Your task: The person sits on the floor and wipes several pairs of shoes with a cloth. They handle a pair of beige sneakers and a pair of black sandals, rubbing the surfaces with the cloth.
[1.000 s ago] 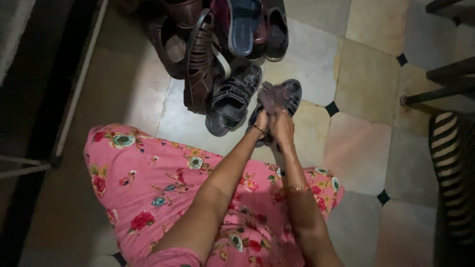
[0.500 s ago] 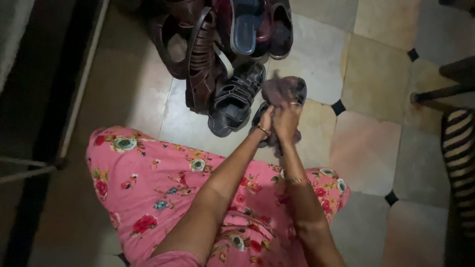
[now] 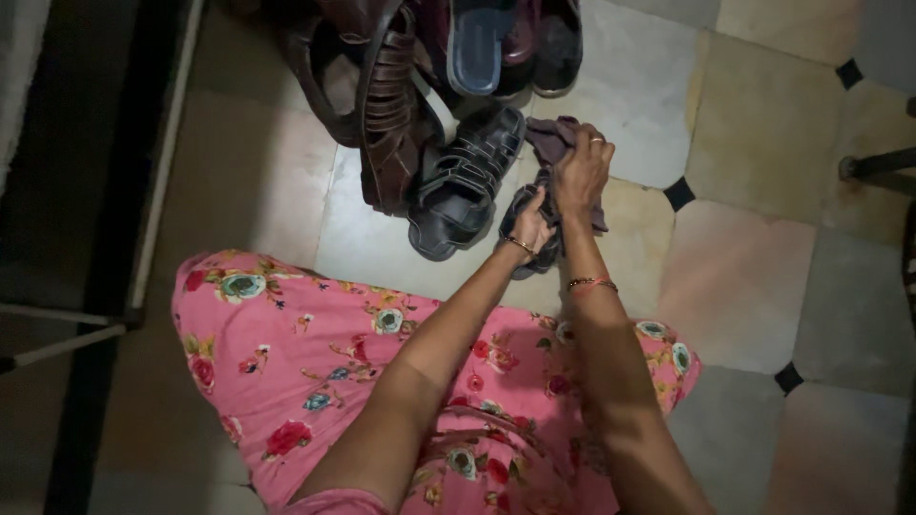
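A: Item one, hands?

B: Right hand (image 3: 582, 174), fingers curled down and closed over a crumpled brownish-purple cloth rag (image 3: 551, 138), pressing it onto a dark strapped sandal (image 3: 528, 226). A ring shows on one finger, a thin beaded bangle (image 3: 592, 283) at the wrist.

A: And the other?

B: Left hand (image 3: 530, 226), fingers wrapped narrowly around the near end of that same sandal, holding it on the floor. A gold bangle (image 3: 520, 245) sits at its wrist.

A: Location of the sandal?

B: On the pale stone-tiled floor (image 3: 754, 143), just in front of the person's knees, mostly covered by the two hands and the rag. Its mate, a second black strapped sandal (image 3: 466, 184), lies just beside it to the left, apart from both hands.

A: Remaining stock?

B: A tall brown leather sandal (image 3: 386, 114) standing on its side, touching the black one. Behind it, a blue-soled slipper (image 3: 477, 48) among other dark shoes in a heap. Pink floral-print dress (image 3: 305, 362) over the knees. A dark metal frame leg (image 3: 67, 339) at the left edge.
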